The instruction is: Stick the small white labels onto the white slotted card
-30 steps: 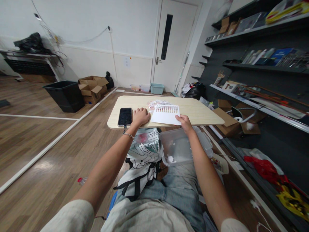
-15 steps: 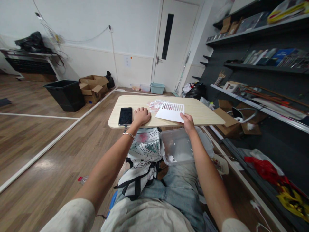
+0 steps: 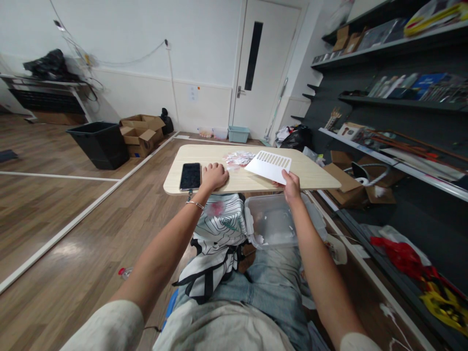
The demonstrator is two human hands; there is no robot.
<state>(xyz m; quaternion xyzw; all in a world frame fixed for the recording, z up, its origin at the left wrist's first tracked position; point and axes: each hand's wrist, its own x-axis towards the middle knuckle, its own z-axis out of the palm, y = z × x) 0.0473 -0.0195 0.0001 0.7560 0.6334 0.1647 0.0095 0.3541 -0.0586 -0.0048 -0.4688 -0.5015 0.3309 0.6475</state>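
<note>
My right hand (image 3: 288, 185) pinches the near right corner of a white card (image 3: 266, 170) with a row of slots cut along its far edge. The card is held tilted over the right part of a small pale wooden table (image 3: 307, 176). My left hand (image 3: 214, 175) rests on the tabletop, palm down, fingers spread and holding nothing. Just left of it lies a black-screened phone (image 3: 190, 176). A pile of small white and pinkish paper scraps (image 3: 239, 158) sits beyond the hands, to the left of the card.
Below the table's near edge, a clear plastic bin (image 3: 272, 222) on my lap has a few white scraps inside. A patterned cloth bag (image 3: 221, 224) lies beside it. Shelves (image 3: 395, 102) line the right side. A black bin (image 3: 97, 146) and cardboard boxes (image 3: 141, 136) stand left.
My right hand has moved the slotted card a little to the right, away from over the scraps. My left hand stays in place. The clear bin has shifted slightly right.
</note>
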